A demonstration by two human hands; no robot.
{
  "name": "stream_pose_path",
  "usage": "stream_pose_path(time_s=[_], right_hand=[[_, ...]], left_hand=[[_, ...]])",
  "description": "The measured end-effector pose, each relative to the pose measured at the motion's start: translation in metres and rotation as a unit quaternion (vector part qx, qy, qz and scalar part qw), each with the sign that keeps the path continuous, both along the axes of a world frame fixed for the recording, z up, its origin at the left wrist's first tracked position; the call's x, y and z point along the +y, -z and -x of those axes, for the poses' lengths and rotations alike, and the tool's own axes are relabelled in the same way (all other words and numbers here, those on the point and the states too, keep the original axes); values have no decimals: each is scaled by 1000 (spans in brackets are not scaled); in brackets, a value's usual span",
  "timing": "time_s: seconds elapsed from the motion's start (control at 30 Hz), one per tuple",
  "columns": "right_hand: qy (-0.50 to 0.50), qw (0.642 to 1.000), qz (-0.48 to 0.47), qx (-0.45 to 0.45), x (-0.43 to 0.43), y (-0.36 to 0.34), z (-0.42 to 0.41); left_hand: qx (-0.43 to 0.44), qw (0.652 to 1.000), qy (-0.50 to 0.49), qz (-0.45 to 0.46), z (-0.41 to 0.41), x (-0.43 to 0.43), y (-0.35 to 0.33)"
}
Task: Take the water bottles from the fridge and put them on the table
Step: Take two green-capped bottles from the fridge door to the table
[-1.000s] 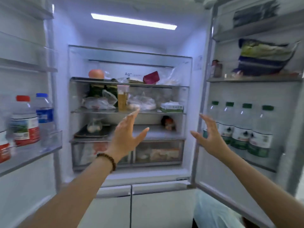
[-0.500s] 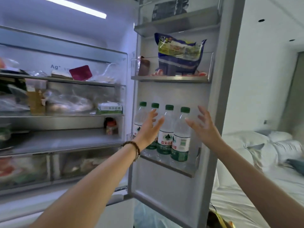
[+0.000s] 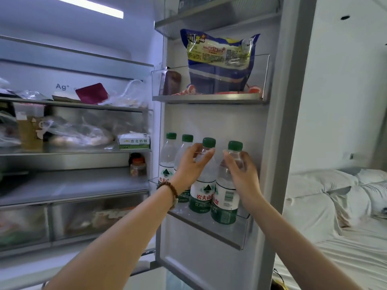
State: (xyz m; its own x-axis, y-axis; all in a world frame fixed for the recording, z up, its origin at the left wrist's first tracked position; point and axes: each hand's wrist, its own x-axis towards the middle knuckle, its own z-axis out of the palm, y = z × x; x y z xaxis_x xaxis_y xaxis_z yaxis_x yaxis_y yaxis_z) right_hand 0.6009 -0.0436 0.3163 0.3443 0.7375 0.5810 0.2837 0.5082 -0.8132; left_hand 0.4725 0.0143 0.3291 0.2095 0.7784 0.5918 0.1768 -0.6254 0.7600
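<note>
Several clear water bottles with green caps and green-white labels stand in the lower bin (image 3: 230, 233) of the open right fridge door. My left hand (image 3: 189, 166), a bead bracelet on its wrist, curls around the shoulder of the third bottle (image 3: 202, 195). My right hand (image 3: 243, 176) wraps the shoulder of the rightmost bottle (image 3: 227, 197). Both bottles still stand upright in the bin. The leftmost bottle (image 3: 167, 162) and the second one (image 3: 187, 138) stand untouched, partly hidden behind my left hand.
A blue and yellow snack bag (image 3: 219, 59) fills the door shelf above the bottles. The fridge's inner shelves (image 3: 83, 149) at left hold bags, boxes and a small jar (image 3: 137, 166). Right of the door's edge (image 3: 293, 122) lies a bed with white bedding (image 3: 335, 206).
My view swung right from the fridge interior to the door. Both hands moved from open in the air onto the two right-hand bottles and closed around their shoulders.
</note>
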Motion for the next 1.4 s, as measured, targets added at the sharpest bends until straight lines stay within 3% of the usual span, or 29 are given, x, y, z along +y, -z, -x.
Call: stream_pose_path(time_s=[0.3, 0.6, 0.73, 0.87, 1.1, 1.4], right_hand=[[0, 993, -92, 68, -3, 2, 9], [8, 978, -203, 39, -38, -44, 24], [-21, 967, -254, 11, -64, -75, 56], [-113, 961, -250, 33, -89, -86, 112], [-299, 938, -158, 80, -157, -69, 280], [-510, 845, -81, 141, -326, -53, 538]], left_hand=[[-118, 992, 39, 38, -3, -12, 7], [-277, 959, 35, -38, 31, -59, -53], [-278, 957, 15, -78, 80, -97, -81], [-240, 966, -54, -80, 141, -141, -84], [-184, 954, -215, -97, 304, -268, -73], [-167, 893, -406, -99, 535, -499, -62]])
